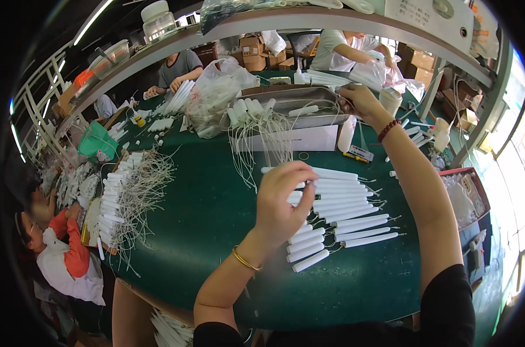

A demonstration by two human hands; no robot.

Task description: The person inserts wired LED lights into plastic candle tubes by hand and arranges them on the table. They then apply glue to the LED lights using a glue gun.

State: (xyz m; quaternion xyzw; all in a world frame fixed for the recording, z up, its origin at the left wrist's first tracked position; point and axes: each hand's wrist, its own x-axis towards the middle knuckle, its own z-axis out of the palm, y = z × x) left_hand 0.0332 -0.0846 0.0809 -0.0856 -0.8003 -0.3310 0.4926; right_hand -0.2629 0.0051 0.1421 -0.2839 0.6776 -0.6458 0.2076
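Over the rows of white tubes [355,204] on the green table hovers my left hand [279,199]. Its fingers curve round and the thumb tip meets the forefinger; anything pinched there is too small to make out. My right hand [360,103] reaches to the right end of a metal tray [308,122], fingers bent down at its rim. What they grip, if anything, is hidden. Inside the tray lie a white tube [303,110] and, at the left, several white pieces [251,110] whose thin wires hang over the front. Short wires stick out from the tubes' right ends.
A heap of wired white tubes [115,196] lies at the left. Behind it are a green bag [96,140] and a clear plastic bag [219,95]. A white bottle [347,134] and cup [390,100] stand right of the tray. Co-workers sit across and at the left.
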